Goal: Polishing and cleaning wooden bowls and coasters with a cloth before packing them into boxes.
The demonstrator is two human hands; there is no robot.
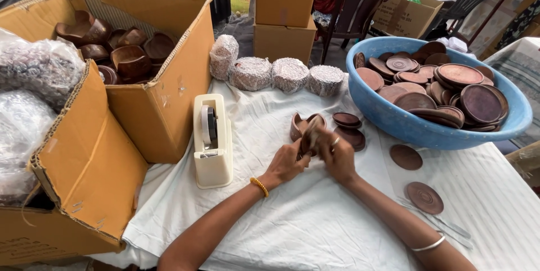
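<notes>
Both my hands meet over the white-covered table [292,215], gripping one small brown wooden piece [308,135] between them. My left hand [287,161], with a yellow bead bracelet at the wrist, holds it from the left. My right hand [336,156], wearing a ring and a silver bangle, closes on it from the right. Just behind the hands sit a brown wooden bowl [297,125] and a small stack of round wooden lids [347,125]. Two single lids [406,157] [424,197] lie flat to the right.
A cream tape dispenser [212,139] stands left of my hands. An open cardboard box [152,80] of wooden bowls is at the left, with bubble wrap [28,96] beside it. A blue basin [405,125] of lids is at the right. Several wrapped bundles [270,73] line the far edge; chairs and boxes stand beyond.
</notes>
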